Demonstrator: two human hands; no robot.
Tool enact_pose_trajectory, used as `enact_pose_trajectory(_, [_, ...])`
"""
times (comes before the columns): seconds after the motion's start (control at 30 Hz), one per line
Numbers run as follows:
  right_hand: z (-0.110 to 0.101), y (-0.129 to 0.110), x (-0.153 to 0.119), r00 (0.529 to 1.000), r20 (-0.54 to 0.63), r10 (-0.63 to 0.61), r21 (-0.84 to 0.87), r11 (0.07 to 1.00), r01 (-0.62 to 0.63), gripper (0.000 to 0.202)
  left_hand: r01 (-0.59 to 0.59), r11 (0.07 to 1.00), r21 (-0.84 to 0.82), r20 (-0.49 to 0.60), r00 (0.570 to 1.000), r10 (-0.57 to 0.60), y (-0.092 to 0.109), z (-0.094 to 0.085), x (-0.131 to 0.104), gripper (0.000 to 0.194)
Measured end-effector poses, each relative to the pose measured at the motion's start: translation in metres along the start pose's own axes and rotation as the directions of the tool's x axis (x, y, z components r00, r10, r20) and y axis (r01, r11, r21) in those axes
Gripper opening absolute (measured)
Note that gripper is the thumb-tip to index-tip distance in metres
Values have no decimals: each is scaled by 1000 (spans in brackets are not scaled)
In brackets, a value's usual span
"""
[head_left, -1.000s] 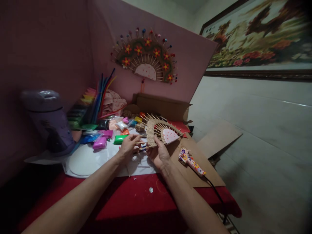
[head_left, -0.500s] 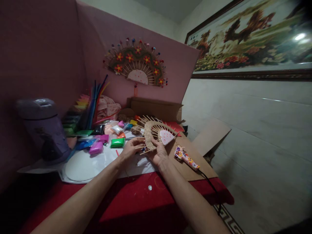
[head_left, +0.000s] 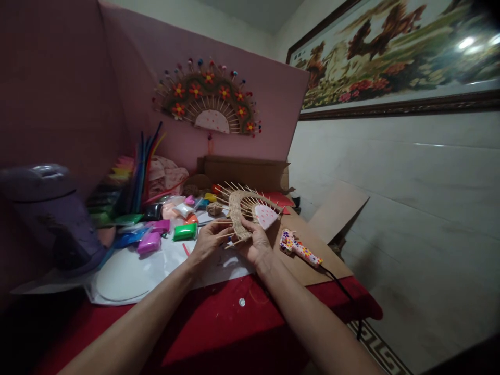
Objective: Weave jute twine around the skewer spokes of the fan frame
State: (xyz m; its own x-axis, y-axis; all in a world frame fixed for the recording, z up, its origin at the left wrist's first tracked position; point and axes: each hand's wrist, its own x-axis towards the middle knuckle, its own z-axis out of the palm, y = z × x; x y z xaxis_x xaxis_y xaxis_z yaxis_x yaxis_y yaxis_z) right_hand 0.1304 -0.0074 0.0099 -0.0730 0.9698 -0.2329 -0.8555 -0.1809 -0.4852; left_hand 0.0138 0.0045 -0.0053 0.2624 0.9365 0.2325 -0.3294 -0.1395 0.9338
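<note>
A half-round craft fan [head_left: 236,208] with a twine-wrapped band, thin wooden sticks poking out and a white, pink-spotted centre is held up tilted over the table. My right hand [head_left: 255,242] grips the lower end of its band, thumb on top and the fingers mostly hidden beneath. At the left, my left hand [head_left: 213,237] pinches at the stick ends that jut from the band; its fingertips are partly hidden. To the right of the fan lies a flower-patterned glue gun [head_left: 300,249] on a sheet of cardboard [head_left: 332,268].
Clay packets, among them a green one [head_left: 185,232], lie left of my hands. A white disc [head_left: 125,276] and a purple bottle [head_left: 50,219] are further left. A finished flowered fan [head_left: 211,101] hangs on the pink panel. The glue gun's cord [head_left: 339,284] crosses the table edge.
The view has turned slightly to the right, so the background things sit further left. Both hands keep hold of the fan, with hardly any movement.
</note>
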Motion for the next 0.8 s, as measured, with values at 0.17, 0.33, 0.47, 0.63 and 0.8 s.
enact_pose_trajectory(0.17, [-1,2,1,1000,1,-8,-8,1000,8,6,17,1000,-17,-18,1000,-17,-2,-1,-1,34])
enact_pose_trajectory(0.33, [-2,3,2,1000,-7,13,-2,1000,-13,6,51,999,-18,-21,998,-51,-6,-4,1,36])
enact_pose_trajectory(0.47, [-3,3,2,1000,11,-5,-33,999,5,8,85,996,-31,-5,996,-85,-6,-10,3,39])
enact_pose_trajectory(0.63, [-3,2,1,1000,3,-10,-80,997,10,9,92,995,-26,51,995,-91,-4,-14,4,39])
enact_pose_trajectory(0.8, [-2,3,0,1000,21,13,-36,999,-12,9,55,998,36,29,998,-56,-4,-10,4,35])
